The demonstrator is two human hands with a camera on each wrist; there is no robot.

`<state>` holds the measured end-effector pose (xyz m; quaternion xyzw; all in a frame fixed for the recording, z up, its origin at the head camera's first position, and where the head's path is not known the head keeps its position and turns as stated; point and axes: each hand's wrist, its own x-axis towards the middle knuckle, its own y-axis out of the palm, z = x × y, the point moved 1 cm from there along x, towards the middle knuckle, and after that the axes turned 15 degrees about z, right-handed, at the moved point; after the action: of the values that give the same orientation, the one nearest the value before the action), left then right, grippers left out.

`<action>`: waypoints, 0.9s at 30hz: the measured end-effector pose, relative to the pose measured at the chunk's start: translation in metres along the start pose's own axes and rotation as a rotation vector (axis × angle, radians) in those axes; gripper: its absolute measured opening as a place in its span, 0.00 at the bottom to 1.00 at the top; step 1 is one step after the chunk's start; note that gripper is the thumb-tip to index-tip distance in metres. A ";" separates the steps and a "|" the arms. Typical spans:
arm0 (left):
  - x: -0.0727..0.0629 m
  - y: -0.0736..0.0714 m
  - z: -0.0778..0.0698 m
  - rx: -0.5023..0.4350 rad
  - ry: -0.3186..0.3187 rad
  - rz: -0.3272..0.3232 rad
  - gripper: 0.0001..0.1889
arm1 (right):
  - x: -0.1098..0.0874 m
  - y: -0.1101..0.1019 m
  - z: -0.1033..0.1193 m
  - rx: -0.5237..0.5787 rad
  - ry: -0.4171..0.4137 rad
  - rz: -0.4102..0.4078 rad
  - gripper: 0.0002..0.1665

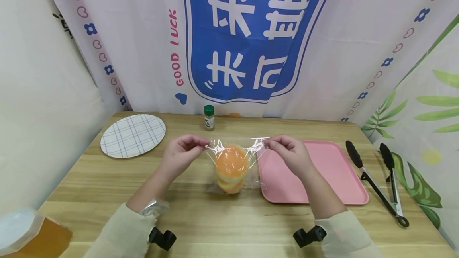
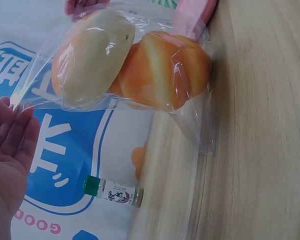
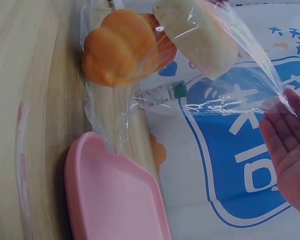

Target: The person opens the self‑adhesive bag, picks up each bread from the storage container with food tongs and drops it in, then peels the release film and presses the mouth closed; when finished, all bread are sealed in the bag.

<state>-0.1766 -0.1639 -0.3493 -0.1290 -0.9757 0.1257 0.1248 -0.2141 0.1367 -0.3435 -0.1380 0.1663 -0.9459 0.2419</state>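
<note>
Two bread rolls sit one above the other inside a clear plastic bag in the middle of the table. The upper one is a smooth round bun, orange on top and pale beneath. Below it lies a lobed orange bread roll, seen best in the wrist views. My left hand pinches the left corner of the bag's mouth between thumb and fingers. At the opposite corner, my right hand pinches the film the same way. Between the hands the mouth is stretched wide, its upper edge taut.
Right of the bag lies a pink tray, with black-tipped tongs beyond it. A checked oval plate rests at the back left. A green-capped seasoning bottle stands behind the bag; an amber container stands front left.
</note>
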 end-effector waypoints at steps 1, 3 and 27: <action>0.000 0.000 0.000 0.001 -0.012 -0.004 0.06 | 0.000 0.001 0.000 0.005 0.022 -0.012 0.11; 0.000 0.001 -0.001 0.007 -0.036 -0.013 0.07 | 0.001 0.003 -0.001 0.007 0.076 -0.039 0.13; 0.001 0.015 0.001 -0.356 -0.038 0.061 0.14 | 0.029 0.005 0.047 -0.343 0.118 0.231 0.29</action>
<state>-0.1741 -0.1499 -0.3541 -0.1764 -0.9803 -0.0429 0.0778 -0.2206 0.1064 -0.2976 -0.1015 0.3535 -0.8762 0.3114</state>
